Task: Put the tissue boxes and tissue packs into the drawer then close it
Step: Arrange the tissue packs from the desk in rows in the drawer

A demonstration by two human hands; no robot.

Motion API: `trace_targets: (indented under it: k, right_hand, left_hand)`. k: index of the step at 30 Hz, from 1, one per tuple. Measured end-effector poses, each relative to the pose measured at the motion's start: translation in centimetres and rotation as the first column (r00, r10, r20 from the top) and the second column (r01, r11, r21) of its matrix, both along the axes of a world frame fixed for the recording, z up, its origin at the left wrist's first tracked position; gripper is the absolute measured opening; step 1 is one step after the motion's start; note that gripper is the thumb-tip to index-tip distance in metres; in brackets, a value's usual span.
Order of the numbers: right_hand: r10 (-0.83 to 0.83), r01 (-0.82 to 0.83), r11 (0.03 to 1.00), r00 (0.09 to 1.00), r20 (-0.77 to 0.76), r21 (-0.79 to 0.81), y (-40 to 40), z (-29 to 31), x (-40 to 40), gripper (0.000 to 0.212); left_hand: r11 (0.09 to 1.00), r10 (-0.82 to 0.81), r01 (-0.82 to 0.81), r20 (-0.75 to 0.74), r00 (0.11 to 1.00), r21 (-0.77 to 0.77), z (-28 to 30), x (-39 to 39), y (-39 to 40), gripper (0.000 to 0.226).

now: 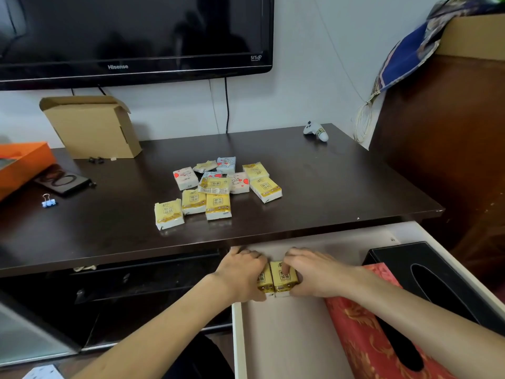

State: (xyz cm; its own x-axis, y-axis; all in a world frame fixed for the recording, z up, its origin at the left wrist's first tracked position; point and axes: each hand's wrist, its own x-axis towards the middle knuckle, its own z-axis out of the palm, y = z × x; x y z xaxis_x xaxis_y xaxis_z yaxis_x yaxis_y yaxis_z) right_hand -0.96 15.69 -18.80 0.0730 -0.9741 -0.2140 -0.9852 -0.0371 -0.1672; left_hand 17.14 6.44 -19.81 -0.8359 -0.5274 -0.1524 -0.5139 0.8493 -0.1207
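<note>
The white drawer (284, 340) stands pulled out at the lower right. Inside it, near its back left corner, my left hand (241, 272) and my right hand (314, 273) each grip a yellow tissue pack; the left pack (263, 281) and the right pack (284, 280) sit side by side, touching. A red patterned tissue box (363, 332) and a black tissue box (437, 280) lie in the drawer's right part. Several more tissue packs (218, 187), yellow and white, lie in a loose heap on the dark desk top (328, 181).
A television (131, 34) hangs on the wall above the desk. A cardboard box (93, 127), an orange box (19, 165), a binder clip (48, 201) and a white controller (317, 131) sit on the desk. A brown cabinet (451, 138) stands at the right.
</note>
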Motion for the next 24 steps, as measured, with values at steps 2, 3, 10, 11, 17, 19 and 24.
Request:
trace_targets:
  k: [2,3,10,11,17,19,24]
  right_hand:
    - [0.016,-0.017,1.000,1.000,0.023,0.018,0.4,1.1,-0.3,0.040]
    - [0.015,-0.016,1.000,0.999,0.040,0.021,0.7,1.9,-0.4,0.039]
    - [-0.160,0.247,0.939,0.930,0.332,-0.238,-1.8,8.8,-2.8,0.011]
    - [-0.176,0.285,0.917,0.917,0.357,-0.280,-3.2,9.3,-2.9,0.010]
    - [-0.300,0.346,0.880,0.936,0.183,-0.326,-11.9,8.3,-1.6,0.032]
    - [-0.321,0.344,0.872,0.939,0.124,-0.348,-13.3,7.8,-1.1,0.043]
    - [-0.332,0.337,0.882,0.940,0.074,-0.329,-13.9,7.8,-1.0,0.043]
  left_hand:
    - [0.999,-0.007,0.008,-0.040,0.999,0.031,0.9,0.4,0.3,0.064]
    - [0.998,-0.001,0.006,-0.077,0.997,0.062,1.6,0.7,0.4,0.059]
    - [0.988,0.111,-0.067,-0.344,0.932,0.137,9.3,2.9,-2.0,0.024]
    - [0.987,0.134,-0.090,-0.374,0.918,0.132,10.2,2.8,-2.9,0.020]
    - [0.968,0.244,-0.238,-0.543,0.803,0.082,12.5,0.9,-7.6,0.015]
    - [0.962,0.264,-0.260,-0.560,0.785,0.089,12.5,0.1,-8.7,0.016]
    - [0.960,0.271,-0.263,-0.558,0.784,0.097,12.5,-2.1,-11.0,0.019]
